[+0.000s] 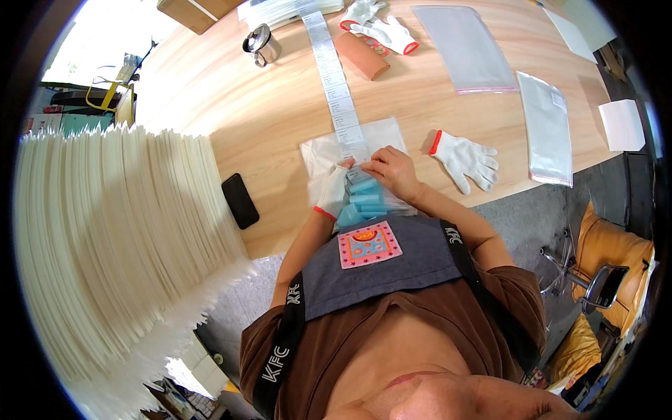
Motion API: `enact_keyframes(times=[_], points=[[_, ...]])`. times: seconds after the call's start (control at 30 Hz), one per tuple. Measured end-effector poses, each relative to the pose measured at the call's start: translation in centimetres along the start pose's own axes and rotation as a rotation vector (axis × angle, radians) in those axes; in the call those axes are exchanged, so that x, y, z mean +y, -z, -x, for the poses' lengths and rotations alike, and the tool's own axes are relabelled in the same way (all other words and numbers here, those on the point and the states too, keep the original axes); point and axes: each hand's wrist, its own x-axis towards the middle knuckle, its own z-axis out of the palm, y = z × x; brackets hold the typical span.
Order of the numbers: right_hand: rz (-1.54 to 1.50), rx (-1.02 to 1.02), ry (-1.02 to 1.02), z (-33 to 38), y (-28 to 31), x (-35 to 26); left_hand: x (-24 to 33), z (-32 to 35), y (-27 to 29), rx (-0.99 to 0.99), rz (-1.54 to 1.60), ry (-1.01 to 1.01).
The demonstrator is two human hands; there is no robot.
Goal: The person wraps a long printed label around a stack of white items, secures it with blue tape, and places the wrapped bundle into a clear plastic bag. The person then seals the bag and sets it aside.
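Observation:
A long strip of white printed labels (334,84) runs down the table toward me, its near end lying over a stack of clear plastic bags (388,133). My left hand (333,189), in a white glove with a red cuff and bare fingertips, grips the strip's left edge near that end. From the other side, my bare right hand (393,171) pinches the strip with thumb and forefinger. Just below both hands, against my apron, are several light blue rolled pieces (367,199). A spare white glove (463,159) lies flat to the right of my right hand.
Tall stacked white sheets (126,231) stand at the left, beside a black phone (240,201). Farther back are a metal cup (262,46), an orange-brown cylinder (362,56) and more gloves (385,31). Clear bag packs (465,49) lie at the right. A chair (602,287) stands beyond the table edge.

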Motion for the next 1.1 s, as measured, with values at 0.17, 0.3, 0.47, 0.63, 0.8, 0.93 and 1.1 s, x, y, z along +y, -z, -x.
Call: enact_keyframes(times=[0.17,0.3,0.47,0.63,0.8,0.93,1.1], points=[[-0.540,-0.018,-0.259,-0.3,0.8,1.3,-0.9,-2.9,3.1,0.082,-0.283,0.119],[-0.832,-0.099,-0.862,-2.9,2.4,5.6,-1.8,-3.3,3.2,-0.079,-0.008,0.037],[-0.515,-0.193,-0.824,-3.1,1.2,9.3,-1.3,-2.9,2.9,-0.056,-0.104,-0.009],[-0.329,-0.100,-0.736,-2.6,-0.5,10.6,0.0,-1.1,1.5,-0.106,-0.037,0.040],[-0.038,-0.049,-0.684,-2.9,-0.6,7.9,0.3,-0.6,1.2,-0.144,0.016,0.059],[0.079,0.203,-0.379,-1.8,-0.9,7.8,-1.0,-2.3,2.6,-0.146,0.009,0.037],[-0.459,0.061,-0.715,-2.1,1.1,5.0,-1.3,-2.5,2.8,-0.096,-0.056,-0.002]])
